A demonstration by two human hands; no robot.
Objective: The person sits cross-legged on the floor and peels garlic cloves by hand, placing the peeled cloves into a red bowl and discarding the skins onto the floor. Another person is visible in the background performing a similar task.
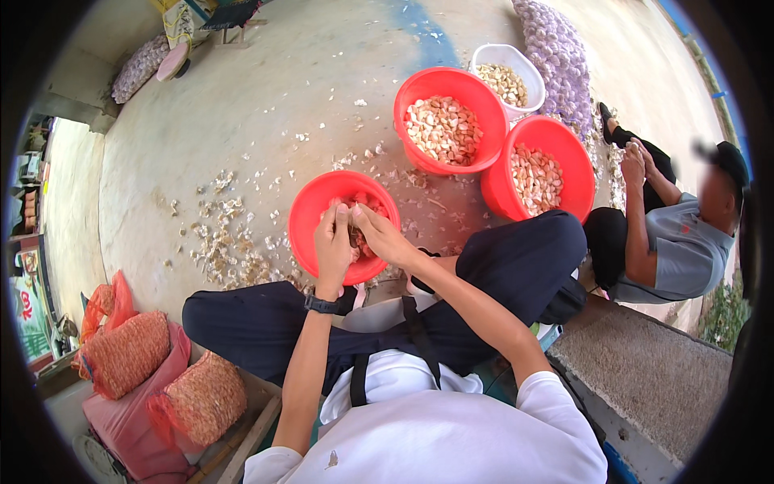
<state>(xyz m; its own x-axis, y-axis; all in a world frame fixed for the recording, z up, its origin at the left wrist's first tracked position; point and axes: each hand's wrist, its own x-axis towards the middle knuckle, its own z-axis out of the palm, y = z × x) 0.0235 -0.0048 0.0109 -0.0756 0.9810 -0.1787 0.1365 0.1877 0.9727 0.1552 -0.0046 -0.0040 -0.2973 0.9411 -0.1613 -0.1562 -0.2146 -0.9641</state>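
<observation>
Both my hands meet over a red plastic basin (300, 242) that stands on the floor before me. My left hand (334, 239), with a dark watch at the wrist, points away from me with thumb and fingers close together. Against its fingertips are those of my right hand (382, 235). A small pale piece, perhaps garlic, shows between the fingertips, too small to make out well. Below the hands, garlic (370, 202) lies in the basin, partly hidden by them. Farther off to the right, two larger red basins (417, 85) (494, 187) hold separated garlic cloves (444, 130).
A white tub (537, 100) of cloves and a mesh sack of garlic bulbs (553, 54) stand at the upper right. A person (677, 242) sits at the right. Garlic skins (227, 233) litter the floor. Filled red mesh bags (136, 351) lie at the lower left.
</observation>
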